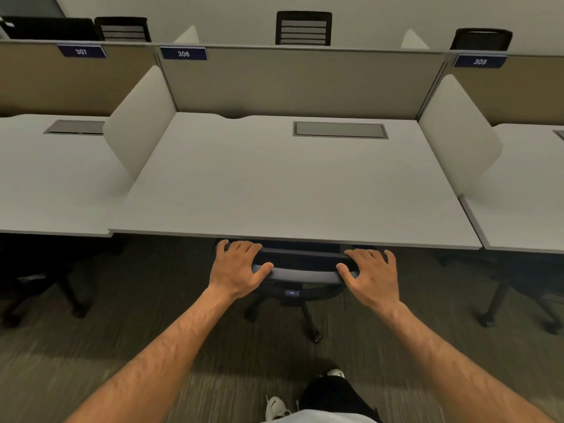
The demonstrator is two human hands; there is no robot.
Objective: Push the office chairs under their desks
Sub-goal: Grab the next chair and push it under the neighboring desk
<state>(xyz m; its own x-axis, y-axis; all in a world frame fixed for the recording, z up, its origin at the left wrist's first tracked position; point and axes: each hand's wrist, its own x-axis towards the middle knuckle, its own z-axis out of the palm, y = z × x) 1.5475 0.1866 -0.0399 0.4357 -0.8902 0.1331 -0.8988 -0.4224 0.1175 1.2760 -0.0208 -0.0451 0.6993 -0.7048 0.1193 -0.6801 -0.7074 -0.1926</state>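
White sneakers (276,407) stand on the striped carpet (91,346) at the bottom edge. Both forearms reach forward: the left hand (239,268) and right hand (370,276) grip the top edge of the office chair (302,271) backrest, fingers (241,247) curled over it, thumbs behind. Its seat sits tucked beneath the white table (290,184), backrest just beside the table's front edge. Beyond, a partition carries label 306 (183,53).

Desk edge (293,238) blocks ahead of chair back (305,271).
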